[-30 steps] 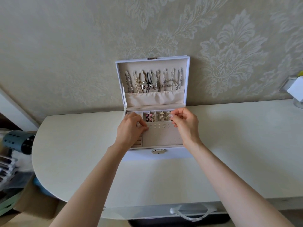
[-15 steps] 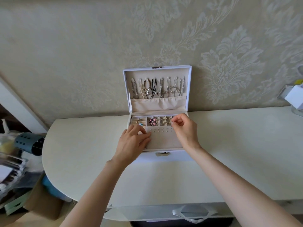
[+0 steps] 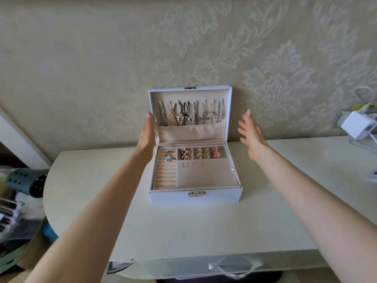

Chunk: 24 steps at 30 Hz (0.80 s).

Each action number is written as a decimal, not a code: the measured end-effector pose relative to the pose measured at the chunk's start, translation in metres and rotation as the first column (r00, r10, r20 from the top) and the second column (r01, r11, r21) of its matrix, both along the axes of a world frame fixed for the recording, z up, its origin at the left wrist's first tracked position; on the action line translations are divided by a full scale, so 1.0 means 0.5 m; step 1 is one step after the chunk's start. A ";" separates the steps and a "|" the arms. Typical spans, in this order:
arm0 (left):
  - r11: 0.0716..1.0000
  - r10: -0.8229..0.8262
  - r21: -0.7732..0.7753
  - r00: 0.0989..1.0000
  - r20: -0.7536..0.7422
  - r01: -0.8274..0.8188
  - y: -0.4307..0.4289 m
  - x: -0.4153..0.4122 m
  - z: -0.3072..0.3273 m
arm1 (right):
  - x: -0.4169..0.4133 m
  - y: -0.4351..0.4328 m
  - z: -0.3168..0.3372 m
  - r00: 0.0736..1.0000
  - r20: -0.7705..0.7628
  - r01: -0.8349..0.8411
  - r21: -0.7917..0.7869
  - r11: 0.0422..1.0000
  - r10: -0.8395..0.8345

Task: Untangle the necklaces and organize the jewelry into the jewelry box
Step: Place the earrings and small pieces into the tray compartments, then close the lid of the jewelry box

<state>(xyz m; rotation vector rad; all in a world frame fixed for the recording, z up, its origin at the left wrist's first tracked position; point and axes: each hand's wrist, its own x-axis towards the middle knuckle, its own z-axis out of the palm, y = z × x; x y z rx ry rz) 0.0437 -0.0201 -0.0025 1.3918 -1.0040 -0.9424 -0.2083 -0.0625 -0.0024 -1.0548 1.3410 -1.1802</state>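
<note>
Pale wallpaper (image 3: 81, 58) with a leaf pattern fills the background, and a white table (image 3: 204, 231) stands against it. On the table, near its 12 o'clock edge, sits the box (image 3: 173, 198), white outside and beige inside. Its lid (image 3: 212, 89) stands upright, close to the wall. A small metal latch (image 3: 196, 194) is at the 6 o'clock side of the box.

Inside the lid the necklaces (image 3: 191, 115) hang side by side in a row, each apart from its neighbour, and their lower ends go into a fabric pocket (image 3: 191, 131). In the tray, a ring (image 3: 169, 158) with a blue flower sits at the 10 o'clock corner, on top of the ring rolls (image 3: 164, 176). Earrings (image 3: 214, 152) fill the small compartments along the 12 o'clock edge, with a pink pair at 1 o'clock. Tiny studs (image 3: 194, 164) are pinned in rows on the flat pad below them.

The left hand (image 3: 148, 133) is at 9 o'clock of the lid. Its fingers are straight and together, pointing up, and it holds nothing. It seems to touch the lid's edge, but I cannot tell for sure. The right hand (image 3: 252, 133) is at 3 o'clock of the lid, clearly apart from it, in the air. Its fingers are spread and relaxed, with nothing in them.

At 3 o'clock of the view a white charger (image 3: 358, 126) is by the wall. At 9 o'clock, beside the table, is a teal object (image 3: 26, 182) with holes.
</note>
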 end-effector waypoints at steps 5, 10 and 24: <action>0.999 -0.016 0.049 1.000 0.009 0.016 -0.010 0.018 0.024 | 0.010 -0.016 0.056 0.984 -0.026 -0.176 0.018 0.984 0.177; 0.999 0.037 0.013 0.999 -0.038 -0.037 0.049 0.030 0.031 | -0.017 0.024 0.055 0.987 -0.079 -0.145 -0.031 0.989 0.143; 0.998 0.042 0.050 0.989 -0.141 -0.036 0.230 -0.011 -0.125 | -0.017 0.226 -0.128 0.994 0.040 -0.096 -0.049 0.994 0.098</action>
